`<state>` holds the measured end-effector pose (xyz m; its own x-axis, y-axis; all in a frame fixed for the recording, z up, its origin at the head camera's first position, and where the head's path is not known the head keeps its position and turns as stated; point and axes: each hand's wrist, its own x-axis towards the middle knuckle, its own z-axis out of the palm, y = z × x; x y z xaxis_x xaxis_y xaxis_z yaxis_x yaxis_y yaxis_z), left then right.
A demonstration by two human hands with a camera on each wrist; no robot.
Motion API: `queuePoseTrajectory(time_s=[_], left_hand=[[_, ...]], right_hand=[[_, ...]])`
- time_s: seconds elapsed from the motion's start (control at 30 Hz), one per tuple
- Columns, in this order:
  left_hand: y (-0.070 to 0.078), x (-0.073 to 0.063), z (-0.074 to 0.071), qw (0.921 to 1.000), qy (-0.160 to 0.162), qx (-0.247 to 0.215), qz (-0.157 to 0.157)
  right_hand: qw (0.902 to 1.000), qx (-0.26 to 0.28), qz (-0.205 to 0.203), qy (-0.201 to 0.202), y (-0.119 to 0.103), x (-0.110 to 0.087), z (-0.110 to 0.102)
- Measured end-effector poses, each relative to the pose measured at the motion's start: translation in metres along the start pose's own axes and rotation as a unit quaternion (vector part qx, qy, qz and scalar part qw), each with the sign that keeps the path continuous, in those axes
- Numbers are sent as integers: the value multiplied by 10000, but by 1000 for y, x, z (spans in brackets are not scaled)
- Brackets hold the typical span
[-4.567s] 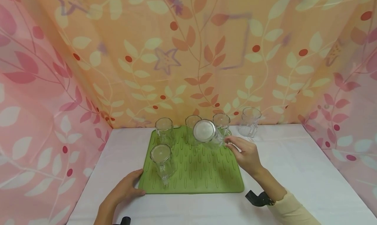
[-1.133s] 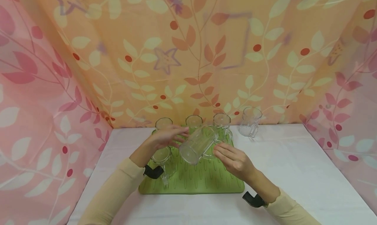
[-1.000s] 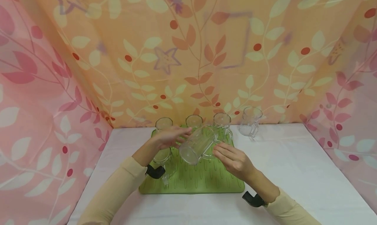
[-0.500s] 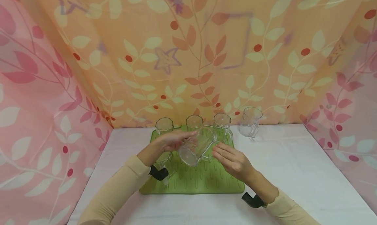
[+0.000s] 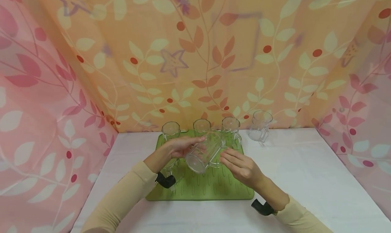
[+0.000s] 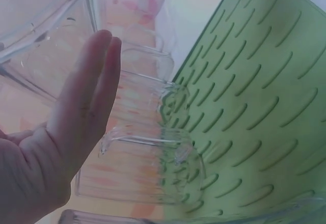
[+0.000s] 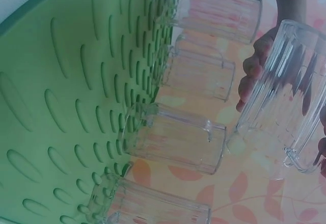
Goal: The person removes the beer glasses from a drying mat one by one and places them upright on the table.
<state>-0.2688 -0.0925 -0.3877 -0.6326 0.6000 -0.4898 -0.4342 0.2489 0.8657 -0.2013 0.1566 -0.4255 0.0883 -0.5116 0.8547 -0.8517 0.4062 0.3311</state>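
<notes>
A clear glass mug (image 5: 197, 163) is held tilted above the green ridged mat (image 5: 220, 189). My left hand (image 5: 181, 147) holds its body from the left, the thumb on top and fingers showing through the glass. At its handle, on the right, the fingers of my right hand (image 5: 242, 165) pinch. Along the mat's back edge stand three more glass mugs: a left one (image 5: 171, 128), a middle one (image 5: 202, 126) and a right one (image 5: 231, 124). Another mug (image 5: 172, 163) at the mat's left is mostly hidden by my left hand and wrist.
One further glass mug (image 5: 260, 126) stands on the white tablecloth (image 5: 293, 158), off the mat at the back right. A patterned orange cloth (image 5: 195, 56) hangs behind the table, with pink cloth (image 5: 45, 124) on both sides.
My left hand has left the mat's left edge and moved in to take hold of the mug's body. The mug has been turned and lowered slightly, its handle still in my right hand.
</notes>
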Motion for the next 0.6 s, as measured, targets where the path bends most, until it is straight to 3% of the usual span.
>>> queuePoseTrajectory(time_s=[0.27, 0.6], left_hand=[[-3, 4, 1, 9996, 222, -144, 70], [-4, 0, 1, 9994, 204, -69, 281]], right_hand=[[9999, 7, 90, -117, -2, 0, -1], [9982, 179, 422, -390, -3, 4, -3]])
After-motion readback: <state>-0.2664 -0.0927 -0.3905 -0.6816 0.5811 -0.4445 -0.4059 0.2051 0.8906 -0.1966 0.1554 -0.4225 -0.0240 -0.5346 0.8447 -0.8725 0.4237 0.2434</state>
